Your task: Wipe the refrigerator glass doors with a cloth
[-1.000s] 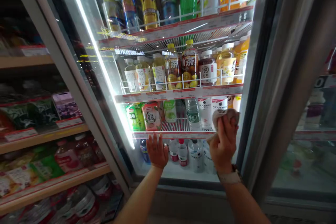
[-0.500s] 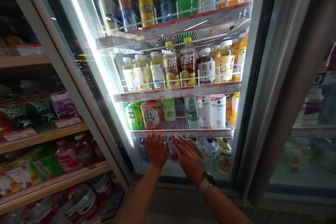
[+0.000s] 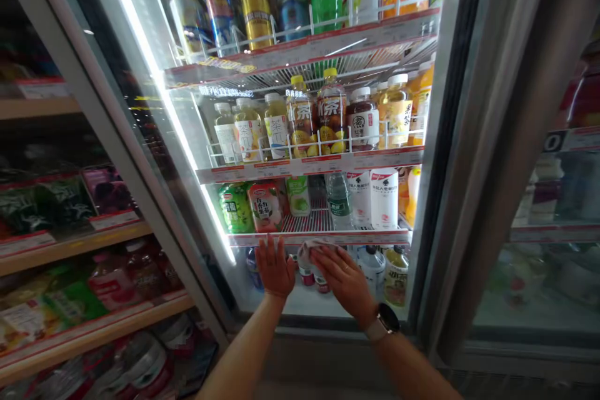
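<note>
My left hand lies flat against the glass door of a lit drinks fridge, fingers spread upward and nothing in it. Beside it on the right, my right hand presses a pale, crumpled cloth to the glass. Part of the cloth is hidden under the fingers. Both hands are in front of the bottom shelf, just below the red-and-white price strip. A smartwatch is on my right wrist. Behind the glass stand a green-labelled water bottle and white cartons.
Several shelves of bottles and cans fill the fridge, including a gold can. A thick metal door frame runs down the right side. To the left, wooden shelves hold packaged goods and bottles.
My right hand has moved slightly with the cloth, which now shows more bunched at the fingertips. My left hand stays on the glass. The view has shifted a little.
</note>
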Demonstrator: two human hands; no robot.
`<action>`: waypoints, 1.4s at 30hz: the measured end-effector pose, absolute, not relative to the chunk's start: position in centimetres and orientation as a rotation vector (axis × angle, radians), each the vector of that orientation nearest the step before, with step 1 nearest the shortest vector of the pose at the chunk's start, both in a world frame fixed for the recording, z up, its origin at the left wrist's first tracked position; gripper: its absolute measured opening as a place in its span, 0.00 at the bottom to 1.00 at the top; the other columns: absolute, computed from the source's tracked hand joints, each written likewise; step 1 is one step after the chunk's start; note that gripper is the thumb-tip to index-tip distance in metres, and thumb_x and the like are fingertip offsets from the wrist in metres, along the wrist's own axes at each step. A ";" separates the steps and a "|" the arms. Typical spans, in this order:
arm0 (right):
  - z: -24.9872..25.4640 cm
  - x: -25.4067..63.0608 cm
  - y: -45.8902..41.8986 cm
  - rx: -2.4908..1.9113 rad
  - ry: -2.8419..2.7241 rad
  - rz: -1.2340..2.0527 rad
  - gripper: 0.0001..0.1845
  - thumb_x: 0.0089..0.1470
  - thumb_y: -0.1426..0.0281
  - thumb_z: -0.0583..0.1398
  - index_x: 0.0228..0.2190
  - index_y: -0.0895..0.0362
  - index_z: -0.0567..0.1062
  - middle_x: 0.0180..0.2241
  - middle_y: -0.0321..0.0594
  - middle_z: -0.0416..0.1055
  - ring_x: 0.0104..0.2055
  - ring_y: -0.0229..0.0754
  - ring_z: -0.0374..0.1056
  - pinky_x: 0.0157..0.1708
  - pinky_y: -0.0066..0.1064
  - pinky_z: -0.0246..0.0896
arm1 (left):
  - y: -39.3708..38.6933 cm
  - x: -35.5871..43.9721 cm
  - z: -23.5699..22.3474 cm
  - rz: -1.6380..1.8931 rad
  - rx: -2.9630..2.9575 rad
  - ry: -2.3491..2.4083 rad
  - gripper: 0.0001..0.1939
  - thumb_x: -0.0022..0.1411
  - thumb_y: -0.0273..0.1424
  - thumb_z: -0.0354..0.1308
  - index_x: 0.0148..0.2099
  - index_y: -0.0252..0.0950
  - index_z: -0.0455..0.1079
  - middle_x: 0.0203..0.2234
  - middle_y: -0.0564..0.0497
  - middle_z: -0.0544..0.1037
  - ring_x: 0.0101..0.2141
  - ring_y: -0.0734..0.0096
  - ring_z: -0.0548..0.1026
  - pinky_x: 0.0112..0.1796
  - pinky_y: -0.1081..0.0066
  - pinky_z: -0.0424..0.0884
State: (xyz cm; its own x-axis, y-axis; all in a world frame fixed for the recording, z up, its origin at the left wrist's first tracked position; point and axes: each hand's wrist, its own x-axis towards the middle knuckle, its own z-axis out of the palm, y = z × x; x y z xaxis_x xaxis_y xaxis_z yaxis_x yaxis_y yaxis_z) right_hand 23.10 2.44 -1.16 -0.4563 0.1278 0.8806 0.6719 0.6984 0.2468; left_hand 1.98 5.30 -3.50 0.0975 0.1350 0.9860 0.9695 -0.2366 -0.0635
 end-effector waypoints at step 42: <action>2.0 25.8 2.7 -0.770 -1.664 -0.684 0.31 0.63 0.81 0.48 0.64 0.52 0.60 0.60 0.42 0.67 0.67 0.45 0.56 0.67 0.48 0.51 | 5.4 1.9 -3.9 -1.247 -1.531 -1.150 0.32 0.69 0.34 0.46 0.71 0.38 0.45 0.69 0.43 0.50 0.69 0.55 0.44 0.66 0.49 0.45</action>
State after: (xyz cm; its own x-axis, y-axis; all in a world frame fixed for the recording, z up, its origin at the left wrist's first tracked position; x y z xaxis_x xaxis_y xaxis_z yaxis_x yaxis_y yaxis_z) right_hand 25.84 2.67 1.95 -0.1634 0.1364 0.9771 0.7842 0.6189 0.0447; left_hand 1.95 5.40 -3.87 0.0875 0.1457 0.9855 0.9705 -0.2357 -0.0513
